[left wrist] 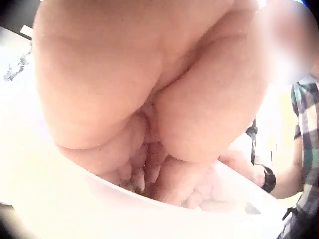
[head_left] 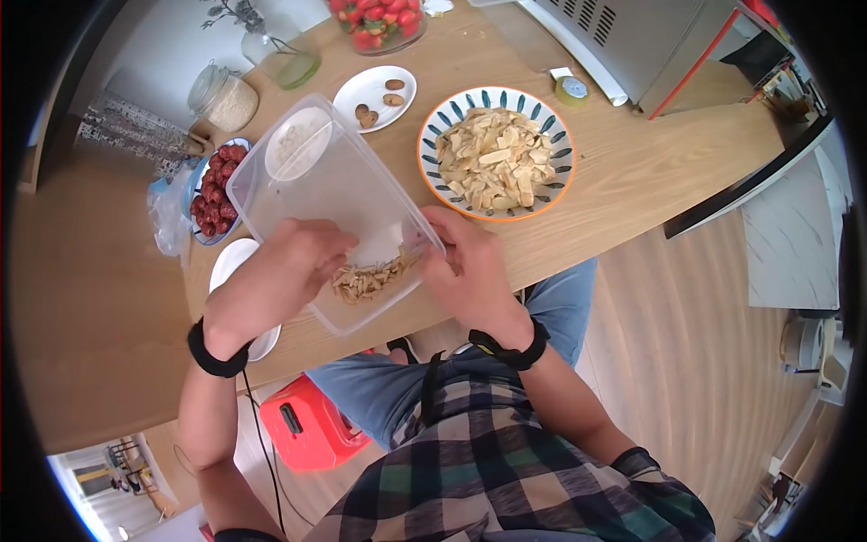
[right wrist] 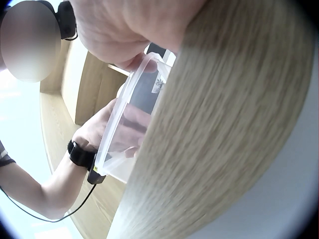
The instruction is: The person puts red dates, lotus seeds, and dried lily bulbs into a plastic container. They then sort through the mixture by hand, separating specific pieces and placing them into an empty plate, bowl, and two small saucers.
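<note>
A clear plastic box stands on the table near its front edge, with a small heap of thin, dried tan strips at its near end. My left hand reaches into the box with bent fingers beside the strips. In the left wrist view the fingertips bunch close together behind the pale rim; I cannot tell whether they pinch any strips. My right hand grips the box's right side by the rim, its thumb near the strips. The right wrist view shows the same rim below the right hand.
Right of the box is a patterned bowl of pale dried slices. Beyond stand a white plate with several brown pieces and a jar of strawberries. Red dates fill a bowl at left; a white plate lies partly under the left hand.
</note>
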{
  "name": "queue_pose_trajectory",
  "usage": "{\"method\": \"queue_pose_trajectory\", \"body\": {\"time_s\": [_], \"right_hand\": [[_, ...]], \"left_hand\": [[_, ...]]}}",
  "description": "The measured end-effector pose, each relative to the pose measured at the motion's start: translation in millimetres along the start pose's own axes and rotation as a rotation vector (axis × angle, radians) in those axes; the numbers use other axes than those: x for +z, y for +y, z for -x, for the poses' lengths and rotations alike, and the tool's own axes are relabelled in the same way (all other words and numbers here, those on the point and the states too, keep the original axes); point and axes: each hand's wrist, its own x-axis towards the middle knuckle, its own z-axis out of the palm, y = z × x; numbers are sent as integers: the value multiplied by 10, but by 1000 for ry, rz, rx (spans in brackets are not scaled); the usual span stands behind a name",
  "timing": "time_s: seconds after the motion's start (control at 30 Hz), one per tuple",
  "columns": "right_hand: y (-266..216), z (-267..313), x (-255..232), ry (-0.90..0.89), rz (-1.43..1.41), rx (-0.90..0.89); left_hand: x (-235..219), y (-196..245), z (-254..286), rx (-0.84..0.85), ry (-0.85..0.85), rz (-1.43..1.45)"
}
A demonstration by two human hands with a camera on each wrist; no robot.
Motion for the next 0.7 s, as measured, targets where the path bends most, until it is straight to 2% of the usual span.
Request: {"method": "queue_pose_trajectory", "body": {"time_s": [0.03,0.07,0.13,0.17,0.23,0.27,0.33,0.37,0.43,0.7], "right_hand": [[-37,-2,-6,-4,6,30],[-59,-4,-7,-7,12,60],[-53,-9,6,-3,-11,57],[-51,-9,10,1,-30,53],[-91,-9,3,-4,-26,65],[-115,-14,-3,-7,-20,75],[-153,-18,-8,-10,-21,75],[-162,-21,-5,-8,-22,75],[-157,-22,-4,-15,-12,73],[-144,-17,-10,-25,3,72]], "left_hand": [[-44,20,3,-71,26,118],[-43,7,29,-76,25,116],[-27,-19,84,-299,47,558],[-32,-28,94,-302,48,559],[-55,-41,109,-363,118,822],[-69,-35,121,-366,123,824],[-107,-19,147,-372,160,1057],[-119,-21,170,-375,167,1055],[-136,-26,224,-353,205,1245],[-135,-123,516,-329,300,1367]]}}
